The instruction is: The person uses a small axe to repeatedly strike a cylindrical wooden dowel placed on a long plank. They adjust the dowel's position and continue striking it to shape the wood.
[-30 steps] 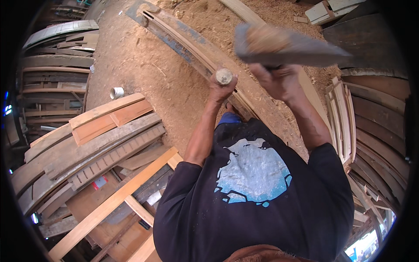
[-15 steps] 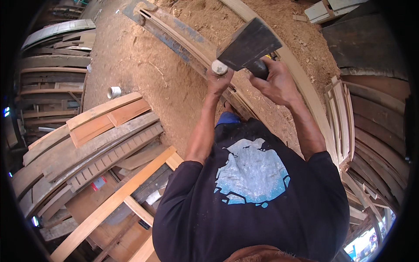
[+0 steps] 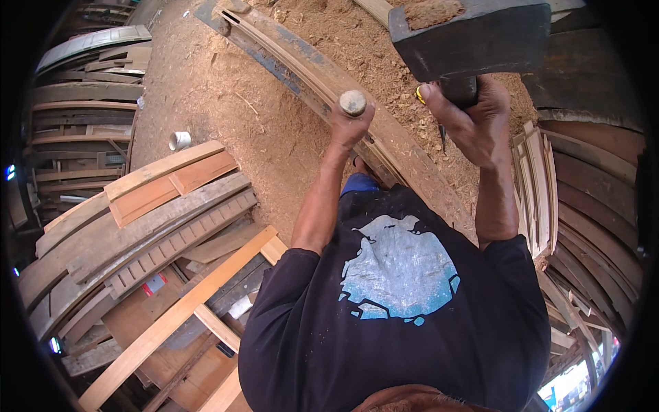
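My left hand point(image 3: 349, 130) is wrapped round the handle of a chisel, whose pale round end point(image 3: 353, 102) pokes up out of the fist. Its blade is hidden below the hand. Under it lies a long grooved strip of wood point(image 3: 278, 65) on a wide plank point(image 3: 419, 154). My right hand point(image 3: 484, 120) grips a hatchet by its dark handle, up and to the right of the chisel, apart from it. The heavy dark hatchet head point(image 3: 473, 44) looms large, with wood showing in its top. A small yellow thing point(image 3: 419, 95) shows beside my right thumb.
Sawdust and shavings point(image 3: 240, 103) cover the ground. Stacked boards point(image 3: 165, 220) and a pale wooden frame point(image 3: 185, 309) lie at left, with a white cup-shaped container point(image 3: 180, 141) nearby. Pale strips point(image 3: 535, 185) and dark planks point(image 3: 590, 172) stand at right.
My right hand has raised the hatchet up and to the right, away from the chisel's end. My left hand has shifted only slightly to the right.
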Motion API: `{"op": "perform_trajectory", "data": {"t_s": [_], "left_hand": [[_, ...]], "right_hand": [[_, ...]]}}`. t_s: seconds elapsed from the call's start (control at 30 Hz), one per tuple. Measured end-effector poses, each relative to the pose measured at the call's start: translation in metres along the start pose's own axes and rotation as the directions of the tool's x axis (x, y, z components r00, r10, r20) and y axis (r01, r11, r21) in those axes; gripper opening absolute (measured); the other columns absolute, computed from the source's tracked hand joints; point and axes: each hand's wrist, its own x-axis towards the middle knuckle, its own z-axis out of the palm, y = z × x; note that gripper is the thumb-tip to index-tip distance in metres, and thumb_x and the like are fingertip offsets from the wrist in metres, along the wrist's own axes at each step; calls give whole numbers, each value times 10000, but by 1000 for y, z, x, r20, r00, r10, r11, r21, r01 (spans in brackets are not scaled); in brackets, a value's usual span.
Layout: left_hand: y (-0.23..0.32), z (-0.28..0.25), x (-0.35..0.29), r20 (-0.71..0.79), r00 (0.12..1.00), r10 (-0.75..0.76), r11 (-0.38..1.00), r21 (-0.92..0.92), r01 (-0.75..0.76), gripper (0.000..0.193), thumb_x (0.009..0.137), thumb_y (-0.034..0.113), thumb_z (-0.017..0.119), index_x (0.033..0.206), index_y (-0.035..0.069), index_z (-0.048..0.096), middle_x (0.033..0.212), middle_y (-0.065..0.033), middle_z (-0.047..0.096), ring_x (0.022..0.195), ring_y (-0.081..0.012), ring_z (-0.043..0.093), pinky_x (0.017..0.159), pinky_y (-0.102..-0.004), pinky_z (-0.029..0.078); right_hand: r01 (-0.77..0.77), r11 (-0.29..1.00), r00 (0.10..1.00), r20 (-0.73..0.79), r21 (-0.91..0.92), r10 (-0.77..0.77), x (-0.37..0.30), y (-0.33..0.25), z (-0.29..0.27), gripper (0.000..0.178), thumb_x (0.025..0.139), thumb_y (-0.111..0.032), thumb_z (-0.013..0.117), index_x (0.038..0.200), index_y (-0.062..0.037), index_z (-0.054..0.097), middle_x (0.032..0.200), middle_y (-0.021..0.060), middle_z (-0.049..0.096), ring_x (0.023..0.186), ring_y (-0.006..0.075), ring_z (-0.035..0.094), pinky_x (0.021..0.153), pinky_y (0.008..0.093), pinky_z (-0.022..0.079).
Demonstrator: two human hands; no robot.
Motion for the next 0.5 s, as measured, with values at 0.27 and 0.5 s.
{"op": "perform_trajectory", "data": {"t_s": [0.27, 0.5], "left_hand": [[6, 14, -15, 102, 994, 45, 996, 78, -53, 183, 844, 103, 764, 983, 36, 664, 834, 10, 671, 767, -94, 617, 701, -282, 521], [-45, 4, -45, 86, 992, 95, 994, -65, -90, 234, 835, 113, 806, 907, 49, 592, 792, 17, 616, 727, -84, 564, 659, -275, 503]], "right_hand": [[59, 728, 886, 372, -683, 277, -7, 74, 24, 245, 793, -168, 716, 1007, -59, 667, 832, 203, 688, 831, 402, 684, 733, 507, 531], [5, 896, 926, 340, -443, 163, -9, 40, 24, 342, 784, -130, 720, 1114, -55, 668, 794, 213, 681, 726, 379, 690, 666, 461, 531]]}}
